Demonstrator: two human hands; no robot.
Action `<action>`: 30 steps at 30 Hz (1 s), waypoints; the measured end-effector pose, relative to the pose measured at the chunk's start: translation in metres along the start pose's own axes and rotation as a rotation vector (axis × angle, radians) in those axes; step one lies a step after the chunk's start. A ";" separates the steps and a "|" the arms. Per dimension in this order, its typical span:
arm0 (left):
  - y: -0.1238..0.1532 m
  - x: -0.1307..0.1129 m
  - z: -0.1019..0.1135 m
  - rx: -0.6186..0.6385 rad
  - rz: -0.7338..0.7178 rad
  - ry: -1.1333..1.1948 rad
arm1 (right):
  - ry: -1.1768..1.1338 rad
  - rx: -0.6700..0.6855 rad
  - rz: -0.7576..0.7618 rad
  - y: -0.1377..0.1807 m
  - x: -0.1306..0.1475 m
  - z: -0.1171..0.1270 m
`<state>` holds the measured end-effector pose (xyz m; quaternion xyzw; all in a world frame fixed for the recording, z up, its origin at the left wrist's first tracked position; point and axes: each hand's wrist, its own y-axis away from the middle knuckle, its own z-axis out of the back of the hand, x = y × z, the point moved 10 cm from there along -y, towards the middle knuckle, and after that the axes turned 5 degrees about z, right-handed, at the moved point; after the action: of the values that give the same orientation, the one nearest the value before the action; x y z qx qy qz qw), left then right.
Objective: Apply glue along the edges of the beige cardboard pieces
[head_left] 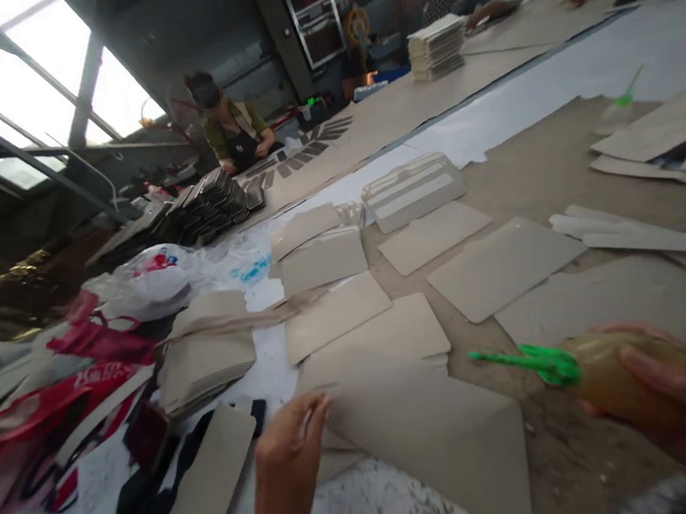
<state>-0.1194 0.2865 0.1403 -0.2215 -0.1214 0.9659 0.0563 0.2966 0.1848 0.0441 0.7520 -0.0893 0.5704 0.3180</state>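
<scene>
My left hand (295, 450) pinches the left corner of a large grey-beige cardboard sheet (440, 437), which lies tilted toward me over other pieces. In my right hand (672, 392) is a yellowish squeeze bottle (612, 361) with a bright green nozzle (547, 363) pointing left, to the right of the sheet. Beyond the sheet lie several cut cardboard panels, among them a rounded panel (334, 312) and another panel (503, 266). A panel with pale strips across it (413, 192) rests farther back. The bottle's lower part is hidden by my fingers.
Stacked card pieces (211, 356), a white plastic bag (152, 280) and red bags (99, 362) crowd the left. Loose sheets (671, 133) and another green-tipped bottle (618, 110) stand at right. Across the table, a person (236, 128) works beside dark stacked pieces (208, 207).
</scene>
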 end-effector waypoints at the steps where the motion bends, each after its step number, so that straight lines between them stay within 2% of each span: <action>1: 0.028 -0.006 -0.001 -0.032 -0.036 0.052 | -0.016 0.057 -0.032 0.008 -0.001 -0.012; 3: 0.069 -0.017 -0.009 -0.082 -0.099 0.102 | -0.031 0.147 -0.049 0.024 0.003 -0.034; 5: 0.085 -0.029 -0.020 -0.100 -0.158 0.126 | -0.048 0.199 -0.037 0.038 0.007 -0.050; 7: 0.077 -0.033 -0.038 -0.047 -0.130 0.100 | -0.083 0.223 -0.028 0.050 0.010 -0.059; 9: 0.054 -0.021 -0.056 0.043 0.033 0.022 | -0.117 0.218 -0.021 0.060 0.010 -0.061; 11: 0.033 -0.012 -0.064 0.066 0.146 -0.014 | -0.134 0.212 -0.004 0.068 0.011 -0.059; 13: 0.021 -0.012 -0.068 0.064 0.192 -0.024 | -0.138 0.204 0.023 0.074 0.011 -0.054; 17: 0.021 -0.018 -0.073 0.078 0.230 -0.014 | -0.122 0.166 0.051 0.080 0.010 -0.041; 21: 0.030 -0.009 -0.071 0.076 0.322 0.027 | -0.107 0.125 0.043 0.081 0.008 -0.032; 25: 0.053 0.003 -0.068 0.060 0.403 0.112 | -0.088 0.106 0.031 0.081 0.006 -0.028; 30: 0.116 0.010 -0.064 0.042 0.473 0.198 | -0.051 0.148 0.049 0.090 0.005 -0.032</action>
<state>-0.1069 0.1900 0.0502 -0.3359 -0.0400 0.9281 -0.1552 0.2281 0.1347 0.0876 0.7854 -0.0732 0.5637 0.2449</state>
